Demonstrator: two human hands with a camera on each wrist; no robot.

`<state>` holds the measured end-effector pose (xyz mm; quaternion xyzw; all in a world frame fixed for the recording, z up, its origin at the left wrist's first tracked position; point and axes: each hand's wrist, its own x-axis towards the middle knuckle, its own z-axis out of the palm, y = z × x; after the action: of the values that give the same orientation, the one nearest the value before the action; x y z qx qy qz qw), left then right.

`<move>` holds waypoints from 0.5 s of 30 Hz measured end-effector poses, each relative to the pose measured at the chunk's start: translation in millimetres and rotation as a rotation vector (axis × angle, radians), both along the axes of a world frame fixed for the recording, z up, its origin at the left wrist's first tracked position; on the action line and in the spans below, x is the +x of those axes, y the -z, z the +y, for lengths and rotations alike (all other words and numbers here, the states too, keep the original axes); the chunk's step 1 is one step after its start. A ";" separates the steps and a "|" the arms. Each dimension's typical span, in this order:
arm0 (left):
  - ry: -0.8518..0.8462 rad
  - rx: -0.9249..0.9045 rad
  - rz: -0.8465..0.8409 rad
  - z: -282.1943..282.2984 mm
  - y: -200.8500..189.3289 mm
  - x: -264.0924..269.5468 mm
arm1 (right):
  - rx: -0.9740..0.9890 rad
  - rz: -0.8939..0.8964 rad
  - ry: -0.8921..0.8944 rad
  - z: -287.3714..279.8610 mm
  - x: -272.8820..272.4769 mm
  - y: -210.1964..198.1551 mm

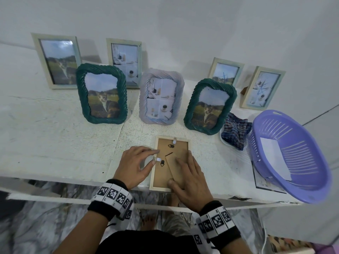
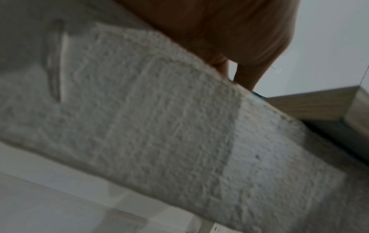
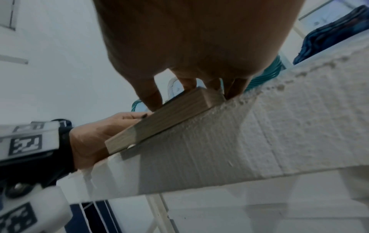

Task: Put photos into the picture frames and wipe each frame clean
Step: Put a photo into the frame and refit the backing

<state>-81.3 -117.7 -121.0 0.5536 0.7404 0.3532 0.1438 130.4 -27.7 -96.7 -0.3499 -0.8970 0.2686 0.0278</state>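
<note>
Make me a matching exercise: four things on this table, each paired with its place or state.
Things:
1. wooden frame
2. cloth
3. basket
4. lilac frame

States:
A. standing between two green frames
B. face down under both hands
C. crumpled beside the basket
D. at the table's right end, paper inside

Pairs: 1-B, 2-C, 3-D, 4-A

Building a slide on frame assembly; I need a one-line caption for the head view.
Both hands, left hand and right hand, press on a face-down wooden frame before seven standing frames.
</note>
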 end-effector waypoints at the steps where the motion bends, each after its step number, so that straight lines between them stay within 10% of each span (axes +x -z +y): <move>1: 0.002 -0.006 -0.004 -0.1 0.1 -0.1 | -0.033 0.033 0.004 2.1 1.8 -1.5; 15: -0.149 0.171 -0.689 12.0 -96.5 35.7 | -0.375 0.349 0.216 14.4 -3.9 -47.4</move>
<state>-45.6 -105.7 -24.5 0.3566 0.6547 0.5892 0.3117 126.5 -13.3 -49.3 -0.3908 -0.7710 0.4815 0.1452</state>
